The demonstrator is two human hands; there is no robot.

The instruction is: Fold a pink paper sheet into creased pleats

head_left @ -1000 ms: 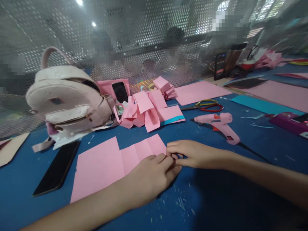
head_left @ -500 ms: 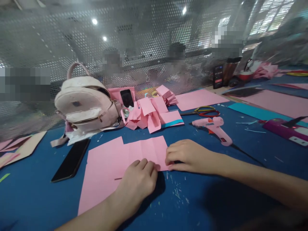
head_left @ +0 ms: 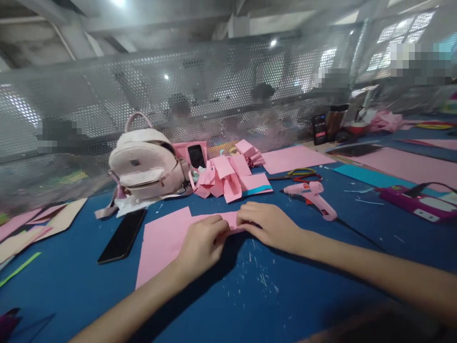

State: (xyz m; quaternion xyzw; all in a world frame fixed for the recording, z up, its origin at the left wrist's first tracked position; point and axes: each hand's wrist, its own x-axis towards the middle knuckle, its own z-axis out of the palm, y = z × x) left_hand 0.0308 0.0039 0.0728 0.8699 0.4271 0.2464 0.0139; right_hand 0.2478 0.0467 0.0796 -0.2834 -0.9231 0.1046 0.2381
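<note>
A sheet of pink paper [head_left: 166, 243] lies on the blue table, its left part flat and its right part mostly covered by my hands. My left hand [head_left: 207, 238] has its fingers curled and closed on the paper's near edge. Close beside it, my right hand [head_left: 266, 223] pinches the same edge with thumb and fingers. Between the two hands a narrow pink strip shows, where the near edge appears folded up. My fingertips are partly hidden behind the knuckles.
Right of my hands lies a pink glue gun [head_left: 312, 195] with its cord, and scissors [head_left: 298, 175] behind it. Folded pink pieces [head_left: 224, 174] and a pale backpack [head_left: 144, 164] stand behind the sheet. A black phone [head_left: 123, 236] lies left; a purple power strip [head_left: 416, 202] lies right.
Both hands have moved away from me, bringing the sheet's near right edge up and over, so less of that part shows. The view has also tilted up slightly.
</note>
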